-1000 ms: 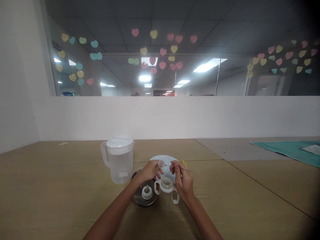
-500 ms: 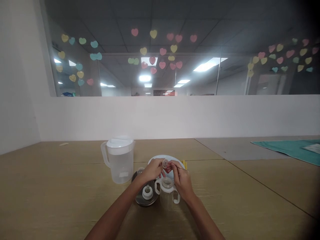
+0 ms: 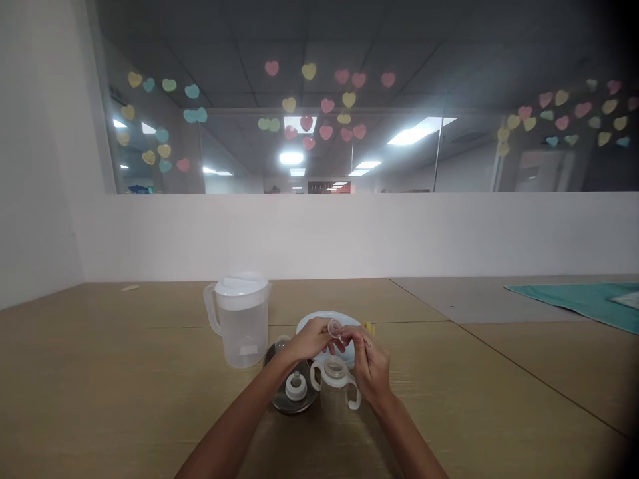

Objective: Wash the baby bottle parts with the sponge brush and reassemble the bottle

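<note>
A small clear round piece point(image 3: 334, 328), like a bottle nipple, is pinched in my left hand point(image 3: 312, 338). Close by on the right, my right hand point(image 3: 372, 359) has its fingers closed on a thin stick-like object, its tip touching or near the clear piece. Below both hands stands an open clear bottle point(image 3: 335, 389) with a white collar and two handles. To its left, a white ring with a nipple point(image 3: 296, 386) lies on a dark round metal tray point(image 3: 292, 404). A white plate point(image 3: 319, 319) is partly hidden behind my hands.
A lidded clear pitcher point(image 3: 244, 329) of liquid stands left of the tray. Something yellow point(image 3: 369, 328) shows behind my right hand. A teal cloth point(image 3: 589, 299) lies far right, and a low wall point(image 3: 319, 236) with a window rises behind the table.
The clear piece is turned more toward the camera. My right hand has shifted slightly right and down, and the view has tilted a little.
</note>
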Tool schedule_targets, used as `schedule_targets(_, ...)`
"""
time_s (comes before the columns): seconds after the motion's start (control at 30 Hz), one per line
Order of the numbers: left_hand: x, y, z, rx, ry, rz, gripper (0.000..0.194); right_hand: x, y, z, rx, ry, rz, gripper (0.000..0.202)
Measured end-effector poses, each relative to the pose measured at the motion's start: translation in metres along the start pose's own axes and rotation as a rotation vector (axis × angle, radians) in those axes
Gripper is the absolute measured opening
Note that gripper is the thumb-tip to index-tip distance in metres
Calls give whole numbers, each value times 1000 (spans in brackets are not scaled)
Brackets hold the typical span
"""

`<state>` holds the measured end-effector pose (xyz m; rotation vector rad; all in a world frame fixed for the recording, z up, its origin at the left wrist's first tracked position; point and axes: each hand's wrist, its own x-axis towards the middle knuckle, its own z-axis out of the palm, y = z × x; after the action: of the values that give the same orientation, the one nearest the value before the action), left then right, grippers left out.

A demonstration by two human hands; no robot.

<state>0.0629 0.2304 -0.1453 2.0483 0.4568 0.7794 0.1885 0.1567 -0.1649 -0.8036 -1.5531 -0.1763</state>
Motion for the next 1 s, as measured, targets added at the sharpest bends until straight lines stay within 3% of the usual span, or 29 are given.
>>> schedule_targets(0.13,1,19,9,-47,-8,73,36,2,1,-3,5,1,12,29)
schedule_targets(0.37,3,1,4,-30,-1,112,43,-1,3,-5,-112,27,-70,31)
schedule_targets(0.57,0,21,6,38,41,118,37,-2,11,2,-171,6,-6,36)
schedule_targets(0.63,-1,25,7,98,47,115,32,1,11,-1,-213,-12,-43,35)
schedule_targets(0.73,-2,23,4,148,20,96,23,3,9,-9,-318,-18,-214,31)
schedule_targets(0.8,-2,19,0,169,15,77,23,2,6,-15,-328,65,-340,29)
schedule_targets(0.87,-3,17,-4,194,10,56,26,0,4,-18,-251,253,-373,30)
schedule_targets(1.0,-2,17,-5,222,-2,62,31,4,-1,-18,-11,692,-114,46)
